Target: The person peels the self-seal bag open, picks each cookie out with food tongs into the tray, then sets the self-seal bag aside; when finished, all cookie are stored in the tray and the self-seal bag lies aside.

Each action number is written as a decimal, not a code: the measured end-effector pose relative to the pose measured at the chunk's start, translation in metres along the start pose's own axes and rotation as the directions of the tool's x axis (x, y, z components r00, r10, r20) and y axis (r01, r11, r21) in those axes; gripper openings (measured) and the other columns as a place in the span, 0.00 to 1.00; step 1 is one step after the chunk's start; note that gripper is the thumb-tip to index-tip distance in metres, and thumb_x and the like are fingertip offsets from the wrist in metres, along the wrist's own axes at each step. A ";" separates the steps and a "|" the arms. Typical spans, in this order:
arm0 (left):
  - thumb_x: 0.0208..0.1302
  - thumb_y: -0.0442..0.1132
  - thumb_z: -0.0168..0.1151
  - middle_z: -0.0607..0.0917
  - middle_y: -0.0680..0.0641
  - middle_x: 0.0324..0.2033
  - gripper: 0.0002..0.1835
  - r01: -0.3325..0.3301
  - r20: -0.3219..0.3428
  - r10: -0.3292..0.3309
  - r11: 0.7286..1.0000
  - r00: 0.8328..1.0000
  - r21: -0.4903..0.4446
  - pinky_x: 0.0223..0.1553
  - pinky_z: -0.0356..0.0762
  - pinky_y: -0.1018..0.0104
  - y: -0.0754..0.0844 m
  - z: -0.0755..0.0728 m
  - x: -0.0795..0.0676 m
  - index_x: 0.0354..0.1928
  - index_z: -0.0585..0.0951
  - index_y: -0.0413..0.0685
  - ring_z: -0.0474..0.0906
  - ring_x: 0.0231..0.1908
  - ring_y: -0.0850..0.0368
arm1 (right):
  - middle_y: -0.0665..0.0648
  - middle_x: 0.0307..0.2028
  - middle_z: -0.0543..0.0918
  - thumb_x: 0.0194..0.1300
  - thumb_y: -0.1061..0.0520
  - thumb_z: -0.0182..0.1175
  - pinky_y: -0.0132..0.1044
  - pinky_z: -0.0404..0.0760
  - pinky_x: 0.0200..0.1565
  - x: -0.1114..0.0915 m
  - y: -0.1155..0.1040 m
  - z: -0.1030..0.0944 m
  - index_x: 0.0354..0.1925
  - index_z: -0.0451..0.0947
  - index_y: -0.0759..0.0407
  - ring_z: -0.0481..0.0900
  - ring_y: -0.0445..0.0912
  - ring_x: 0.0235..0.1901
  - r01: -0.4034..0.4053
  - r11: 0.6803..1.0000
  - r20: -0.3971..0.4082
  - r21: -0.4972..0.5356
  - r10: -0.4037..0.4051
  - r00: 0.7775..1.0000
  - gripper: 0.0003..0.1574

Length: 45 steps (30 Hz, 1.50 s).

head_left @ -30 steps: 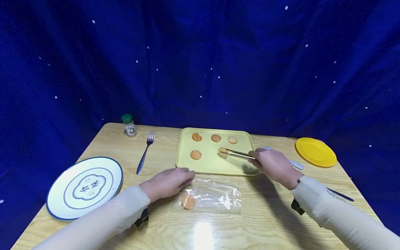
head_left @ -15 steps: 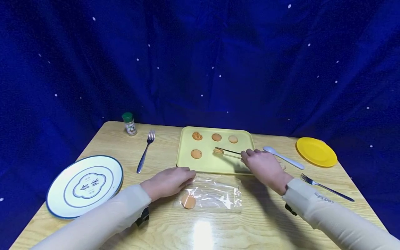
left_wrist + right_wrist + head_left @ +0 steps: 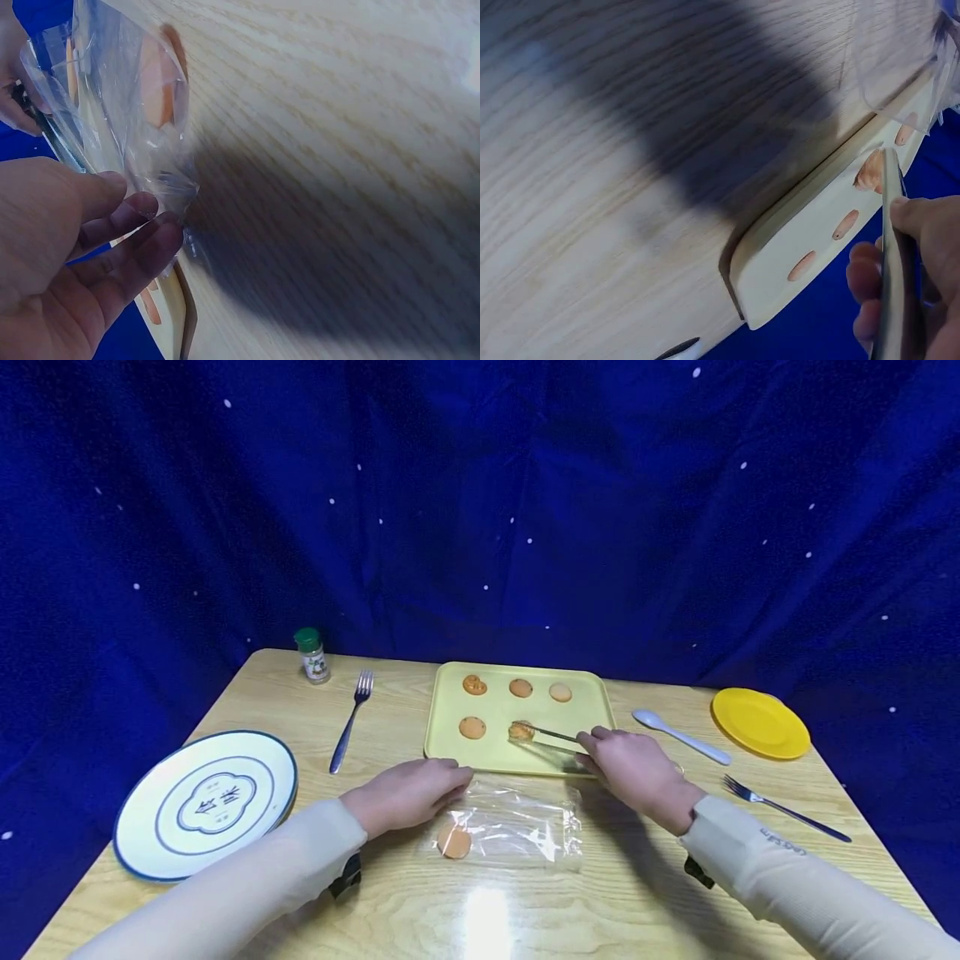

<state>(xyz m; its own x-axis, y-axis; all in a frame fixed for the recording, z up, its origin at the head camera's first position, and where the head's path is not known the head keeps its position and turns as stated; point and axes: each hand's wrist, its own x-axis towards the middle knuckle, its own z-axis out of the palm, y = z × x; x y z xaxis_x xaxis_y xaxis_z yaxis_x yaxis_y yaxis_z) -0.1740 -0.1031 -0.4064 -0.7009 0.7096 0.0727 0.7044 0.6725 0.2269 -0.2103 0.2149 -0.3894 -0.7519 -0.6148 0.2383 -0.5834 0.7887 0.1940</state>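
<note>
My right hand (image 3: pixel 637 773) grips metal tongs (image 3: pixel 557 736), thumb along one arm in the right wrist view. Their tips are at a ridged cookie (image 3: pixel 521 732), which is over the pale yellow tray (image 3: pixel 495 757); whether it touches the tray I cannot tell. Several other cookies lie on the tray, one of them a pretzel-shaped cookie (image 3: pixel 474 685). My left hand (image 3: pixel 408 795) pinches the end of a clear plastic bag (image 3: pixel 517 827) between thumb and fingers, as the left wrist view shows. Inside the bag is a round cookie (image 3: pixel 453 842). The bag lies in front of the tray.
At left are a blue-rimmed white plate (image 3: pixel 150 835), a fork (image 3: pixel 349 727) and a green-capped shaker (image 3: pixel 312 656). On the right lie a pale spoon (image 3: pixel 682 737), another fork (image 3: pixel 787 810) and a yellow plate (image 3: pixel 761 724). A blue curtain (image 3: pixel 480 510) hangs behind the table.
My right hand and the tongs have moved left with the ridged cookie, which turned edge-on and now shows its face again. The right-hand fork has come into view. My left hand stays on the bag.
</note>
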 end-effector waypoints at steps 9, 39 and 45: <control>0.73 0.39 0.51 0.74 0.56 0.25 0.07 0.004 0.017 -0.004 1.000 1.000 -0.008 0.30 0.74 0.71 0.003 0.000 0.004 0.34 0.75 0.51 0.72 0.27 0.65 | 0.46 0.24 0.74 0.68 0.50 0.60 0.33 0.69 0.25 -0.009 0.013 -0.008 0.39 0.77 0.53 0.70 0.38 0.23 -0.041 0.984 0.011 0.172 0.040 0.999 0.09; 0.72 0.37 0.53 0.71 0.56 0.23 0.08 -0.001 -0.030 0.000 1.000 1.000 -0.023 0.27 0.66 0.73 -0.004 -0.001 -0.002 0.31 0.72 0.50 0.67 0.25 0.64 | 0.46 0.39 0.88 0.69 0.49 0.58 0.30 0.80 0.34 -0.091 0.043 -0.036 0.47 0.83 0.49 0.81 0.29 0.36 -0.014 0.759 0.191 0.651 -0.146 0.971 0.13; 0.72 0.37 0.52 0.71 0.56 0.23 0.09 -0.012 -0.032 0.011 1.000 0.999 -0.017 0.26 0.67 0.73 -0.004 -0.002 -0.002 0.31 0.71 0.51 0.67 0.24 0.64 | 0.44 0.44 0.87 0.71 0.44 0.55 0.33 0.82 0.43 -0.063 0.018 -0.017 0.49 0.82 0.46 0.82 0.33 0.42 0.070 0.784 0.181 0.616 -0.227 0.957 0.16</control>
<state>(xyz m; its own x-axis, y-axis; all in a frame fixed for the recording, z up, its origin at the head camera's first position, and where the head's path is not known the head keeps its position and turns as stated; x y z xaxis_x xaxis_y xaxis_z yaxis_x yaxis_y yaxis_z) -0.1755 -0.1078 -0.4058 -0.6962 0.7099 0.1064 0.7105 0.6605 0.2427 -0.1678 0.2675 -0.3851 -0.6426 -0.7661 0.0119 -0.6993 0.5801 -0.4177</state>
